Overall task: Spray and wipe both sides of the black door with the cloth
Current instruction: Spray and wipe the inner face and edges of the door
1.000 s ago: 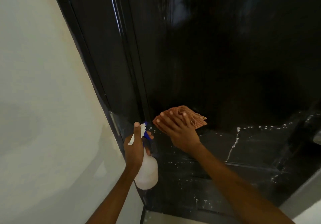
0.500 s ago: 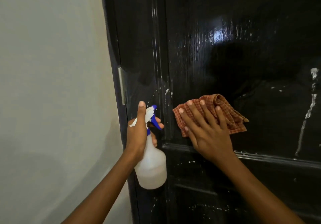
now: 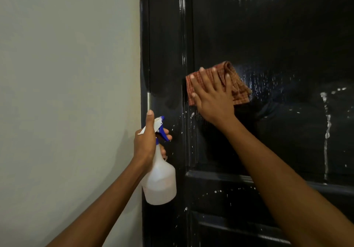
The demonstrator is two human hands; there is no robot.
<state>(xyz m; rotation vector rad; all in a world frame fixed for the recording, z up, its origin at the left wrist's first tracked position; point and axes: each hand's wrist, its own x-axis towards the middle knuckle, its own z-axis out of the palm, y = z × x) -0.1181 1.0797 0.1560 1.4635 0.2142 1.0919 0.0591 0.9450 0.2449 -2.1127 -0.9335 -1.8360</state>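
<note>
The right hand (image 3: 214, 95) presses the cloth (image 3: 237, 85) flat, fingers spread, against the wet door (image 3: 277, 36). Overlapping strokes should catch the drips. The left hand (image 3: 145, 139) grips the spray bottle (image 3: 160, 181).

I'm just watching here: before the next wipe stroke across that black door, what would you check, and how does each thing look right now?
1. Cloth flat against the door: ok, the right hand presses it with spread fingers.
2. Spray on the panel to wipe: ok, droplets and a run show to the right of the cloth.
3. Spray bottle held securely: ok, the left hand grips its neck, a finger at the blue trigger.
4. Liquid left in the bottle: cannot tell, the body is cloudy.
5. Other side of the door cleaned: cannot tell, only this side shows.
</note>
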